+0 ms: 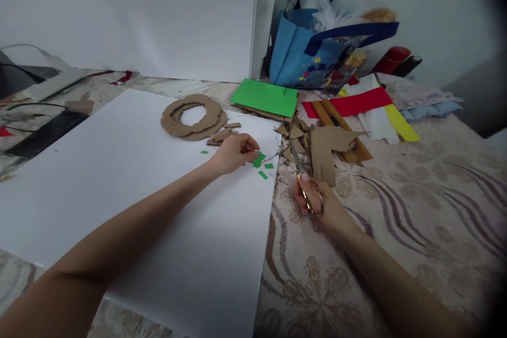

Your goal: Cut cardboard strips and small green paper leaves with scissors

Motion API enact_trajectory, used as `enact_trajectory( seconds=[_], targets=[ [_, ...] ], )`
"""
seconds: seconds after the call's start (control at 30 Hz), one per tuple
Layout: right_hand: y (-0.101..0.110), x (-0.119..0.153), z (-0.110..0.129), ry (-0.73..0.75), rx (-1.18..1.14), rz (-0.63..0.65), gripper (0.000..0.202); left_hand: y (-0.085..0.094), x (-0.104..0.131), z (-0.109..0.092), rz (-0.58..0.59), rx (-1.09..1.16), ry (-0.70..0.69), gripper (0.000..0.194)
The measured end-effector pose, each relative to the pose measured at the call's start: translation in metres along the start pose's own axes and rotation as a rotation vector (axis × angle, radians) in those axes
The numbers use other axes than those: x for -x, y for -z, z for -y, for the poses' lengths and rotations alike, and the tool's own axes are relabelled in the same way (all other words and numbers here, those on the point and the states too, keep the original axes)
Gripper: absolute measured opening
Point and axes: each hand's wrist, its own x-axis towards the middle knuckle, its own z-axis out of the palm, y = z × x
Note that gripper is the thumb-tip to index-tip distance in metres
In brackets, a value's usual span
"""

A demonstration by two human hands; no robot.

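Observation:
My left hand (234, 153) reaches over the white sheet (166, 190), its fingertips pinched together at a small green paper piece (259, 159). Other small green scraps (263, 175) lie just below it, near the sheet's right edge. In my right hand (317, 198) is a pair of scissors (310, 200), with fingers through the gold handles. The blades point away from me, toward the torn cardboard scraps (295, 132). Beyond my left hand lie flower-edged cardboard rings (170, 120), one over another, and several cardboard strips (222, 136).
Green paper (263, 96) lies on cardboard at the back. A blue bag (293, 50) stands behind it. To the right are a cut cardboard piece (322, 153), a brown wooden strip (354, 153), and a red strip (364, 102). A black flat object (43, 132) sits at the left.

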Motion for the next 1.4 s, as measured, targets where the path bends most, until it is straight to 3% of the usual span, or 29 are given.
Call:
enact_trajectory(
  seconds=[0.17,0.33,0.43,0.57,0.87,0.97,1.07,1.23,1.4],
  targets=[
    [-0.003,0.001,0.000,0.002,-0.003,-0.003,0.054,-0.013,0.018,-0.014,0.094,0.459,0.207,0.010],
    [-0.007,0.003,0.000,0.099,0.029,-0.081,0.039,-0.029,0.034,-0.023,0.148,0.718,0.308,0.012],
    [-0.009,0.004,0.000,0.134,0.021,-0.130,0.030,-0.038,0.039,-0.025,0.206,0.742,0.339,0.016],
    [-0.008,0.005,0.002,0.180,0.061,-0.094,0.024,-0.046,0.043,-0.025,0.260,0.696,0.314,0.014],
    [-0.011,0.008,0.010,0.110,0.134,-0.029,0.027,-0.043,0.042,-0.022,0.325,0.571,0.308,0.015],
    [-0.013,0.010,0.009,0.100,0.044,-0.014,0.033,-0.043,0.041,-0.021,0.301,0.626,0.323,0.015],
    [-0.013,0.014,0.006,0.074,-0.041,0.013,0.041,-0.044,0.040,-0.020,0.199,0.777,0.350,0.015],
    [-0.010,0.020,-0.001,0.192,0.116,0.081,0.042,-0.043,0.041,-0.026,0.063,0.923,0.377,0.012],
    [-0.011,0.022,-0.001,0.118,0.183,0.148,0.044,-0.043,0.043,-0.033,-0.016,0.977,0.366,0.009]
  ],
)
